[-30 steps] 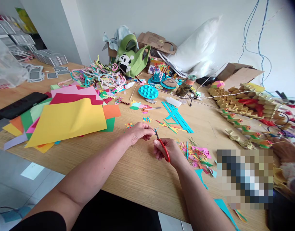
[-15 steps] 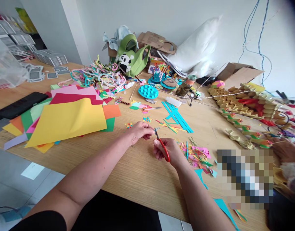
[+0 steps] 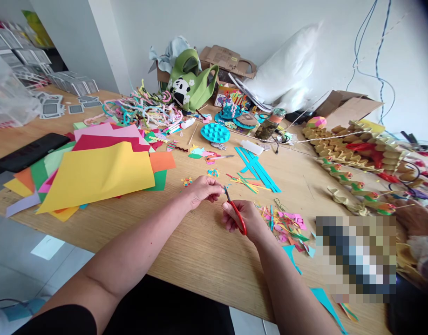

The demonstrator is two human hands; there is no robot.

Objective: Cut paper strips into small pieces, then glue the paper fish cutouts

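Note:
My right hand point(image 3: 242, 218) is closed round the red handles of a pair of scissors point(image 3: 237, 211), whose dark blades point up and away. Just left of the blade tips, my left hand point(image 3: 207, 190) is pinched; what sits between its fingertips is too small to make out. Small piles of cut paper bits point(image 3: 214, 172) lie beyond the left hand. Thin coloured paper strips point(image 3: 250, 184) lie past the scissors, and wider blue strips point(image 3: 259, 170) behind them. Paper scraps point(image 3: 287, 223) are heaped beside my right wrist.
Stacked coloured sheets point(image 3: 102, 165) and a black phone-like object point(image 3: 32, 151) are on the left. Farther back are a blue paper plate point(image 3: 215, 133), a pipe-cleaner tangle point(image 3: 140, 109), a green panda bag point(image 3: 193, 86) and a jar point(image 3: 269, 125). Egg-carton pieces point(image 3: 353, 144) line the right side.
Almost nothing differs. Both hands keep their places, with the left fingertips and the scissor blades shifted only very slightly.

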